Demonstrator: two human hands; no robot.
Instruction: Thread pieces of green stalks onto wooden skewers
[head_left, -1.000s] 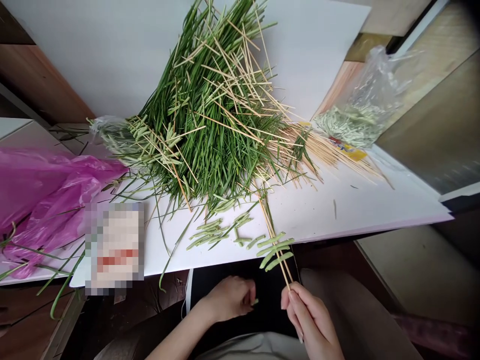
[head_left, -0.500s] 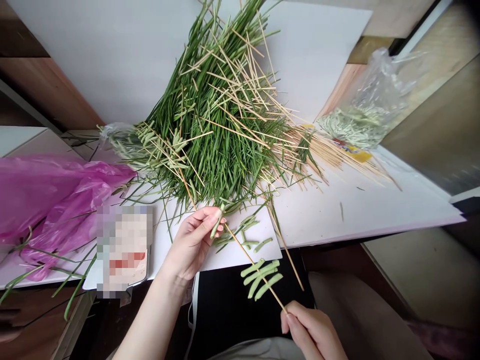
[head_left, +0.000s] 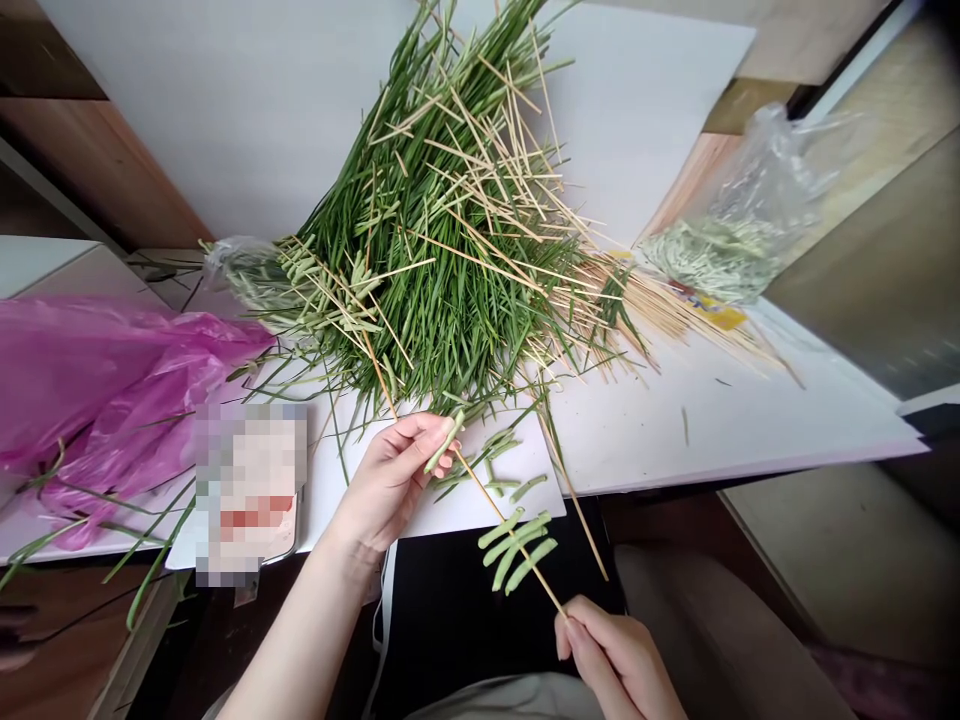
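My right hand [head_left: 619, 650] grips the near end of a thin wooden skewer [head_left: 480, 484]. Several short rolled green chive pieces [head_left: 517, 548] sit crosswise on that skewer, close to the right hand. Between the thumb and fingers of my left hand [head_left: 401, 470] is another chive roll [head_left: 445, 442], right by the skewer's far end. The left fingers hide where that end stops. Just beyond the left hand, loose chive rolls [head_left: 499, 460] lie on a white board, and a big heap of long green chives [head_left: 450, 310] with skewers strewn over it stands behind.
Bare skewers [head_left: 675, 310] fan out right of the heap, beside a clear bag of pale green strands [head_left: 712, 255]. Filled skewers [head_left: 330, 290] rest on its left side. A pink plastic bag [head_left: 135, 380] and a phone-like blurred object [head_left: 251, 490] lie left on the white table [head_left: 750, 430].
The chive roll in my left hand sits slightly higher and further right by the skewer. The right hand and skewer have shifted a little to the left. The view has moved slightly.
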